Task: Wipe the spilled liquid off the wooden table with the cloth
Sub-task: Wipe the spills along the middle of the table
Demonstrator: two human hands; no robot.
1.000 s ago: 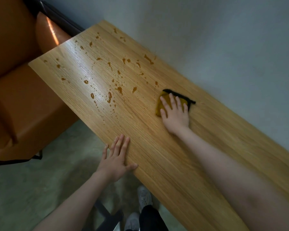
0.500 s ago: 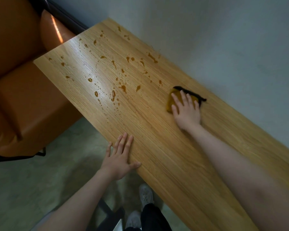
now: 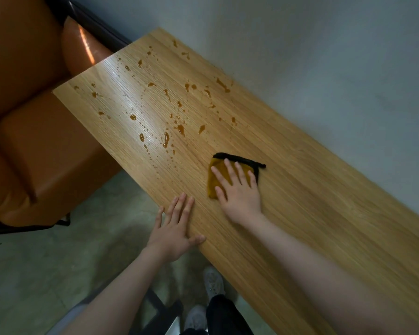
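Note:
A long wooden table point(image 3: 300, 213) runs diagonally along a grey wall. Several amber drops and streaks of spilled liquid point(image 3: 180, 129) are scattered over its far left half. A yellow cloth with a black edge point(image 3: 213, 183) lies flat on the wood just right of the nearest drops, apart from them. My right hand point(image 3: 237, 192) presses down on the cloth with its fingers spread, covering most of it. My left hand point(image 3: 174, 228) rests flat and open on the table's near edge, holding nothing.
An orange padded seat point(image 3: 46, 153) stands against the table's left end. The grey wall point(image 3: 324, 68) borders the far side of the table. Below the near edge are the concrete floor point(image 3: 58, 262) and my shoes point(image 3: 213, 281).
My right hand has slid the cloth away from the wall side towards the table's near edge, closer to my left hand. The left hand has stayed on the edge.

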